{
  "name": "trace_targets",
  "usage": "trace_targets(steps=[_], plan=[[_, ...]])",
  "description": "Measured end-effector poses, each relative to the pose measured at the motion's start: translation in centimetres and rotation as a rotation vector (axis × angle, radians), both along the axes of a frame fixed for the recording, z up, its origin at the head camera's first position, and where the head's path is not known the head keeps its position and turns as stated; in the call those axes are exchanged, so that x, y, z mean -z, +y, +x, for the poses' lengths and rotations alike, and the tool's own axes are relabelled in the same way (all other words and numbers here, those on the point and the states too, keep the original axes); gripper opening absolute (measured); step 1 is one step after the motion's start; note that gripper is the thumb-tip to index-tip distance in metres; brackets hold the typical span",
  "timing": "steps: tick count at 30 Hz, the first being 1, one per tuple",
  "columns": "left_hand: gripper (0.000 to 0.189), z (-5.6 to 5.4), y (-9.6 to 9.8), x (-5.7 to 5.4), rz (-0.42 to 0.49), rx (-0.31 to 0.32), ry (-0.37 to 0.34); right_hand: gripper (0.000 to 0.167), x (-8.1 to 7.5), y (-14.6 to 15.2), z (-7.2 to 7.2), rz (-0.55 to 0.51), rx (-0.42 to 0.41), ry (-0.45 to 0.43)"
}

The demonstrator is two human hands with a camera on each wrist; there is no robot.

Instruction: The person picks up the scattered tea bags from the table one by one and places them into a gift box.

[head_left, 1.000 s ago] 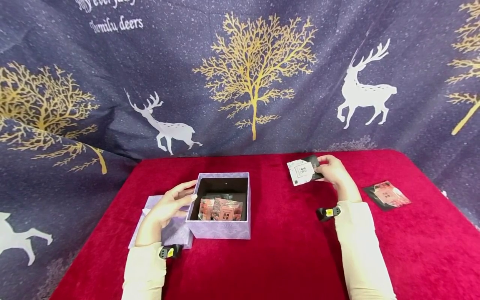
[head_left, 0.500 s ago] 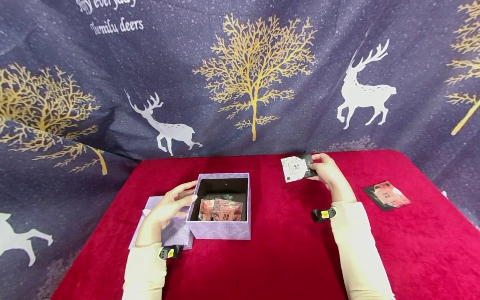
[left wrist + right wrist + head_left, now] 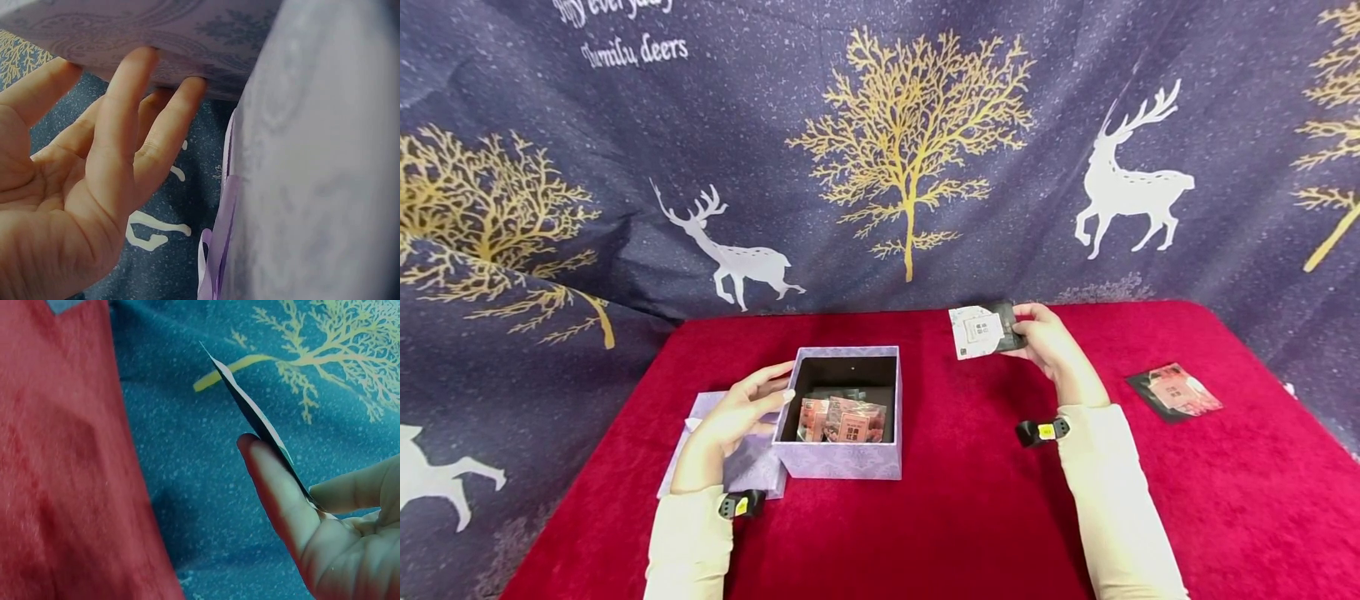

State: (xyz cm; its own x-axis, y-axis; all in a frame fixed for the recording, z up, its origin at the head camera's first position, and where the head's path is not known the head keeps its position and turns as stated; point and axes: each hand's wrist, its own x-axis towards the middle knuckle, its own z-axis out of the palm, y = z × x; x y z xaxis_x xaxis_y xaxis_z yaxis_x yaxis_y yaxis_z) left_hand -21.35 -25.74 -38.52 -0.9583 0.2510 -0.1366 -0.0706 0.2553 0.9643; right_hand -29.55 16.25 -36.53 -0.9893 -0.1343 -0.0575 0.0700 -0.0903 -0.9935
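Observation:
My right hand (image 3: pixel 1054 348) pinches a flat white-and-black tea sachet (image 3: pixel 979 331) by its dark end, thumb on one face and fingers on the other. Seen almost edge-on in the right wrist view, the sachet (image 3: pixel 253 415) is a thin tilted sheet. A lilac patterned box (image 3: pixel 838 461) stands without its lid, left of centre, with several red-and-dark tea sachets (image 3: pixel 855 423) lying inside. Along the box's left side, my left hand (image 3: pixel 730 421) has its fingers spread; in the left wrist view the fingertips (image 3: pixel 192 84) touch the box wall (image 3: pixel 187 31).
The lilac lid (image 3: pixel 752 467) with a ribbon lies under my left hand, against the box. Another red-and-black sachet (image 3: pixel 1176 390) is on the red cloth (image 3: pixel 955 517) at the right. A dark blue curtain (image 3: pixel 737 125) with trees and deer hangs behind the table.
My right hand has moved leftward and slightly back with the white-and-black sachet, toward the box. The left hand and the box stay in place.

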Motion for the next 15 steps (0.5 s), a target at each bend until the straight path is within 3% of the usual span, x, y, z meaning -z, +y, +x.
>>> trace_targets(steps=[15], plan=[[0.059, 0.1, 0.0, -0.1, -0.001, 0.004, -0.005, 0.023, -2.0, -1.8, 1.6, -0.284, -0.104, -0.004]])
